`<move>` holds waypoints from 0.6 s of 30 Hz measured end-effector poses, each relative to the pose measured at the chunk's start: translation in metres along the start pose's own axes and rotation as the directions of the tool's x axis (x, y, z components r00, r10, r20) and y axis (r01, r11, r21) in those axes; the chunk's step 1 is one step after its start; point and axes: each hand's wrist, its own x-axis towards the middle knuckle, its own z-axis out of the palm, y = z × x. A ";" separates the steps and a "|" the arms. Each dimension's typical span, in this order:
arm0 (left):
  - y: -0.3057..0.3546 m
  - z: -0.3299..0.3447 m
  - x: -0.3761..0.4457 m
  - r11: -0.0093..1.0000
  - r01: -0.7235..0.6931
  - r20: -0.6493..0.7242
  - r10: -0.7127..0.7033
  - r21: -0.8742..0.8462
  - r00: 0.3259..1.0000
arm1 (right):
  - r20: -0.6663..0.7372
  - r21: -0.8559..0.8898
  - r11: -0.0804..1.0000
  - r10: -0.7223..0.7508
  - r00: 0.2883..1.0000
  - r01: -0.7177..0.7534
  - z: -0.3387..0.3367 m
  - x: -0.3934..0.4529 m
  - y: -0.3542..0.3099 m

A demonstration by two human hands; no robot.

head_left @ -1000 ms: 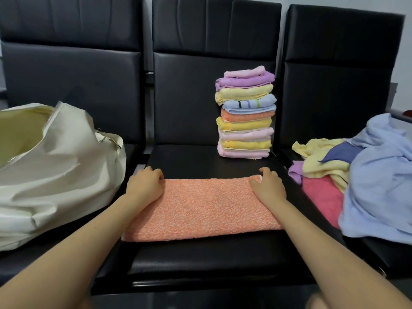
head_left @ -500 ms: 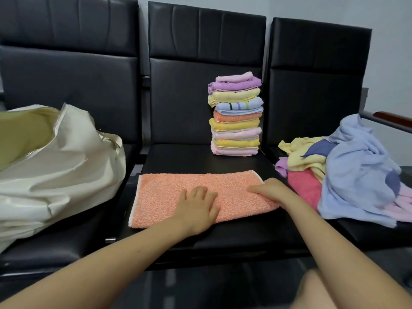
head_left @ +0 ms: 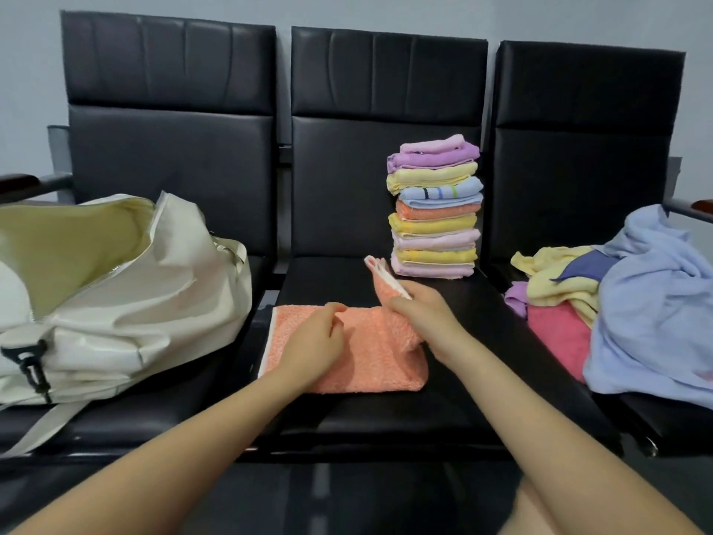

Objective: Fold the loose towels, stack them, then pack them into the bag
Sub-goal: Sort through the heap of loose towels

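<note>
1. R hand [head_left: 422, 314]: fingers [head_left: 401, 299] pinched shut on the R end of the orange towel [head_left: 366, 353], thumb side up. The white-edged corner sticks up and away above the grip, toward the seat back.
2. L hand [head_left: 314, 343]: palm down on the towel's L-centre, fingers [head_left: 335, 308] curled in loosely, tips on the cloth; holds nothing, just pressing.
3. Orange towel: on the front half of the middle seat [head_left: 463, 380]. Long axis L–R, parallel to the seat's front edge. L part lies flat w/ a white border along the L edge; R part is lifted and bunched up under the R hand.
4. Arms: both forearms bare, entering from the bottom of frame and converging on the towel. R wrist sits higher than L.
5. Folded stack [head_left: 434, 208]: at the back R of the same seat, against the backrest. Approx. nine towels: pink, purple, yellow, blue w/ stripes, orange, yellow, pink, yellow, pink. Upright, slightly uneven. Well apart from the hands.
6. Loose pile [head_left: 632, 303]: on the R seat; light blue, yellow, dark pink, purple, unfolded.
7. Bag [head_left: 127, 299]: cream, on the L seat, mouth open toward the camera, black clip at its lower L.
8. Writing/brands: none readable on the bag or towels.
</note>
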 end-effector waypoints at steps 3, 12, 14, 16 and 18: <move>-0.010 -0.007 0.004 0.994 0.083 0.002 -0.083 -0.077 0.997 | 0.215 -0.223 0.972 0.119 0.969 -0.070 0.025 -0.002 0.005; -0.012 0.006 0.005 0.978 -0.049 0.195 0.009 0.204 0.981 | 0.256 -0.816 0.511 -0.098 0.962 0.270 0.015 -0.002 0.046; -0.012 0.010 0.003 0.941 -0.083 0.295 -0.019 0.328 0.955 | 0.267 -0.832 0.504 -0.005 0.964 0.233 0.015 -0.006 0.055; -0.013 0.012 -0.001 0.902 -0.127 0.345 -0.026 0.413 0.938 | 0.274 -0.815 0.539 0.037 0.961 0.212 0.015 -0.008 0.061; -0.016 0.012 -0.004 0.883 -0.149 0.361 -0.025 0.445 0.932 | 0.256 -0.762 0.617 0.009 0.967 0.196 0.014 -0.009 0.065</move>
